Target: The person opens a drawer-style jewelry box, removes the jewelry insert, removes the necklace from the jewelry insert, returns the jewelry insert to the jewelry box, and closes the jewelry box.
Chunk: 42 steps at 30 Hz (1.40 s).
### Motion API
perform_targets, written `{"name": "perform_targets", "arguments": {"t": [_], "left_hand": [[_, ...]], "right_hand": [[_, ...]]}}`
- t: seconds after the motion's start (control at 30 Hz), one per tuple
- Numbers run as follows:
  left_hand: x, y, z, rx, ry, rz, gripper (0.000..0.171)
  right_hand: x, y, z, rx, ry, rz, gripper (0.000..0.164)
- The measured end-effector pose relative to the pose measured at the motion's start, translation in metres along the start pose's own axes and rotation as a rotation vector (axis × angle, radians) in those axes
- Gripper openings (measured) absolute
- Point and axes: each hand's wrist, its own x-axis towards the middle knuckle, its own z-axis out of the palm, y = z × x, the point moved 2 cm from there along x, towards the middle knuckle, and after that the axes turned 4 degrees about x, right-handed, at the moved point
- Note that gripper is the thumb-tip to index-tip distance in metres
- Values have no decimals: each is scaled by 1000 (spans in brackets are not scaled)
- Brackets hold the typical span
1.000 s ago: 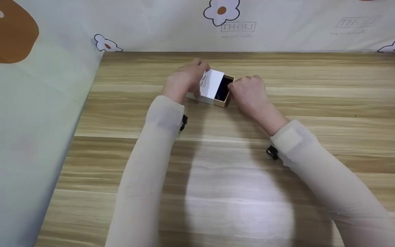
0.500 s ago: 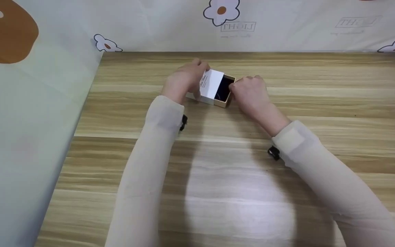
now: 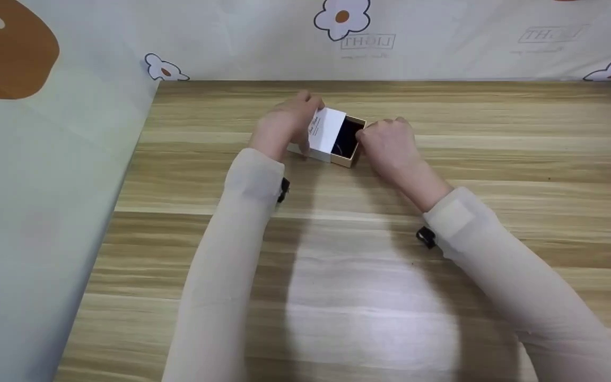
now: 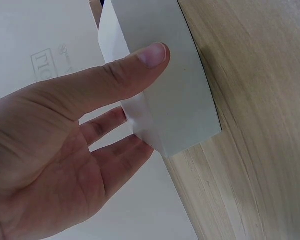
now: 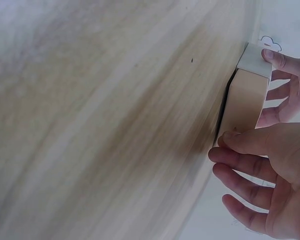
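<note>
A small drawer box rests on the wooden table, tilted slightly in the head view. Its white sleeve (image 3: 328, 130) carries dark print, and a tan drawer (image 3: 342, 160) with a dark inside sticks out on the right. A thin, pale curved line shows in that dark interior, too small to identify. My left hand (image 3: 286, 122) grips the sleeve, thumb on the near side (image 4: 182, 95) and fingers on the opposite side. At the drawer's outer end, my right hand (image 3: 390, 144) pinches with thumb and index finger; the other fingers (image 5: 245, 185) curl loosely. What exactly lies between the fingertips is hidden.
The wood-grain table (image 3: 523, 223) extends around the box. A pale cloth with flower prints (image 3: 342, 17) hangs behind the back edge and down the left side. Black wrist cameras (image 3: 426, 237) sit at both cuffs.
The drawer has slid slightly farther right out of the sleeve, and my right hand has shifted right with it. My left hand stays in place on the sleeve.
</note>
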Motion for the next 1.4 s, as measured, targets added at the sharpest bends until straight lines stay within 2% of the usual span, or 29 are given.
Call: {"name": "perform_targets", "arguments": {"t": [0.47,1.07,1.4], "left_hand": [[1,1,0,27,-12,-9,91],[2,0,0,13,-13,-22,92],[1,1,0,16,-15,-21,91]], "right_hand": [[-2,2,-1,1,-5,-10,13],[-7,8,-2,9,0,-10,11],[-10,11,-2,22,-33,-7,12]]}}
